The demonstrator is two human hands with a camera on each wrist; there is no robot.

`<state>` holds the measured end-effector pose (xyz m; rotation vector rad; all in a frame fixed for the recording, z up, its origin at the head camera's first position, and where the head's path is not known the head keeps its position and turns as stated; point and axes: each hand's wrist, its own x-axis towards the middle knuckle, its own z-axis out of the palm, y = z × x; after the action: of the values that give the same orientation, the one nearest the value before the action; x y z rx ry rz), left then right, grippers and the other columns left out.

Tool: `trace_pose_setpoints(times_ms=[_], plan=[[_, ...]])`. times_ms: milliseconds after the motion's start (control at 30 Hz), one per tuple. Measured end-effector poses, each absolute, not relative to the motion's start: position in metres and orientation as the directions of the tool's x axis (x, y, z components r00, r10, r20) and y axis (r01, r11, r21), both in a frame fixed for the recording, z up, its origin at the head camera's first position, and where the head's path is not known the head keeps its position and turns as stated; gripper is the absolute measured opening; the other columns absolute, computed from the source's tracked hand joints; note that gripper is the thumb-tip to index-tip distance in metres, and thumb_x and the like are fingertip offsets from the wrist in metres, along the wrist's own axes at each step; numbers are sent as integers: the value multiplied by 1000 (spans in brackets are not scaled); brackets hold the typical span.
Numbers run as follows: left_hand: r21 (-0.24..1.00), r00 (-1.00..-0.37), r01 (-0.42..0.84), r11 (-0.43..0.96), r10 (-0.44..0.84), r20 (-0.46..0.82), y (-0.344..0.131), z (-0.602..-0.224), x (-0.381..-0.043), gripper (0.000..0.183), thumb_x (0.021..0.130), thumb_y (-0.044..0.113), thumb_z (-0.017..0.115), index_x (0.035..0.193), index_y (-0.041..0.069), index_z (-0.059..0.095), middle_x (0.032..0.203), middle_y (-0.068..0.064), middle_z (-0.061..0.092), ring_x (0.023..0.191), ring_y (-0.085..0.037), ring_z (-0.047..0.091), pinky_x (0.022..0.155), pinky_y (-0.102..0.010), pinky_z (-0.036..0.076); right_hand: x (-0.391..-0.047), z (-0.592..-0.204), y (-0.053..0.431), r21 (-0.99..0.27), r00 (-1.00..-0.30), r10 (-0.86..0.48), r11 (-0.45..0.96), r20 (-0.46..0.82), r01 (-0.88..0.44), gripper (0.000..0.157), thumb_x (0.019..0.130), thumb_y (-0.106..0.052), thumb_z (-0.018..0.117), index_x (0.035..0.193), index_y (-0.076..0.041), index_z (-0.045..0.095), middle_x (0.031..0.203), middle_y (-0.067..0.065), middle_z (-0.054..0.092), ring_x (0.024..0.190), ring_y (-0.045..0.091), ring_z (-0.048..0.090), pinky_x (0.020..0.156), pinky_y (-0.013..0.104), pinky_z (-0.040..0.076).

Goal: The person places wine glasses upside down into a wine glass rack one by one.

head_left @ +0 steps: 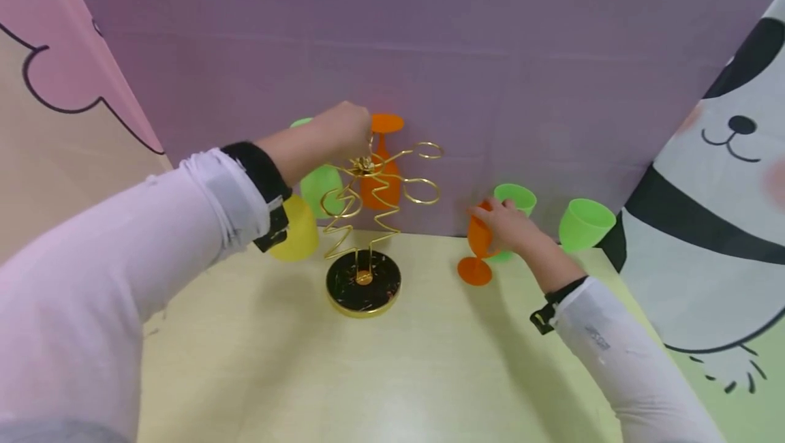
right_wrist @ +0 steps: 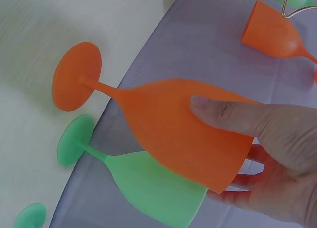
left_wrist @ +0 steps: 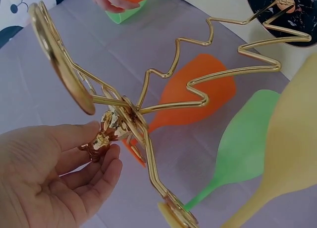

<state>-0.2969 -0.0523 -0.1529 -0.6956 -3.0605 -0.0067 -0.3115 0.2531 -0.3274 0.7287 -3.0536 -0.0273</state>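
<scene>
My left hand [head_left: 343,129] pinches the gold flower-like knob [left_wrist: 106,131] at the top of a gold wire glass rack [head_left: 371,238]. The rack stands upright on a round black base [head_left: 362,283]. Upside down on its far and left sides hang an orange goblet [head_left: 381,191], a green goblet [left_wrist: 247,134] and a yellow goblet [head_left: 296,228]. My right hand [head_left: 512,225] grips another orange goblet [right_wrist: 173,124] by the bowl, thumb on the near side, fingers behind. That goblet is upright, its foot [head_left: 475,271] low over the table right of the rack.
Just behind the held goblet is an upright green goblet [head_left: 516,196]. Farther right, near the table's corner, stands another green goblet [head_left: 585,225]. A purple cloth backdrop [head_left: 429,75] rises right behind the pale table [head_left: 392,375]. Printed panels flank both sides.
</scene>
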Motion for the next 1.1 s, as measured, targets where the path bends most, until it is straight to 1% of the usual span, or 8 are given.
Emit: trace_pose_setpoints(times_ms=[100, 233, 400, 633, 733, 933, 1100], plan=[[-9, -897, 442, 897, 442, -3, -52, -153, -298, 21, 83, 13, 58, 62, 9, 57, 63, 0, 55, 63, -16, 50, 58, -24, 41, -311, -327, 254, 9, -894, -448, 894, -6, -448, 78, 62, -20, 81, 131, -14, 45, 125, 25, 36, 100, 47, 34, 70, 54, 46], [-11, -897, 442, 897, 442, -19, -52, -154, -301, 20, 85, 16, 58, 68, 8, 60, 66, 0, 56, 66, -17, 49, 62, -25, 41, -310, -323, 255, 13, -890, -456, 890, 16, -456, 77, 60, -20, 81, 128, -13, 47, 122, 25, 38, 97, 47, 35, 69, 54, 46], [-10, -902, 431, 902, 431, -27, -50, -154, -302, 16, 86, 17, 59, 76, 6, 65, 73, -3, 60, 70, -17, 51, 65, -26, 43, -310, -314, 256, 14, -898, -439, 898, 20, -439, 78, 59, -23, 81, 128, -13, 47, 121, 25, 39, 98, 47, 35, 68, 55, 47], [6, -895, 446, 895, 446, -21, -51, -154, -301, 21, 87, 18, 58, 68, 8, 60, 65, 0, 54, 65, -16, 47, 60, -25, 39, -309, -305, 260, 1, -908, -417, 909, 26, -418, 81, 58, -25, 83, 130, -16, 45, 121, 23, 37, 101, 48, 34, 70, 57, 48], [25, -901, 432, 901, 433, -39, -53, -154, -300, 22, 88, 20, 56, 71, 8, 62, 67, 0, 55, 64, -16, 46, 58, -26, 38, -308, -301, 262, 6, -906, -421, 907, 34, -422, 80, 59, -23, 82, 129, -15, 45, 119, 24, 38, 100, 48, 34, 73, 57, 47], [23, -900, 429, 903, 429, -72, -55, -153, -300, 22, 90, 23, 54, 81, 8, 66, 78, -4, 59, 70, -17, 48, 58, -27, 39, -307, -291, 265, 44, -898, -438, 899, 45, -436, 81, 59, -25, 83, 130, -15, 44, 120, 24, 39, 99, 46, 35, 74, 56, 46], [1, -897, 435, 900, 434, -81, -55, -152, -301, 22, 92, 23, 51, 84, 9, 66, 80, -4, 58, 72, -18, 47, 60, -29, 38, -305, -280, 268, 54, -892, -443, 897, 91, -440, 78, 59, -23, 82, 128, -16, 46, 120, 23, 40, 100, 46, 35, 74, 57, 46]])
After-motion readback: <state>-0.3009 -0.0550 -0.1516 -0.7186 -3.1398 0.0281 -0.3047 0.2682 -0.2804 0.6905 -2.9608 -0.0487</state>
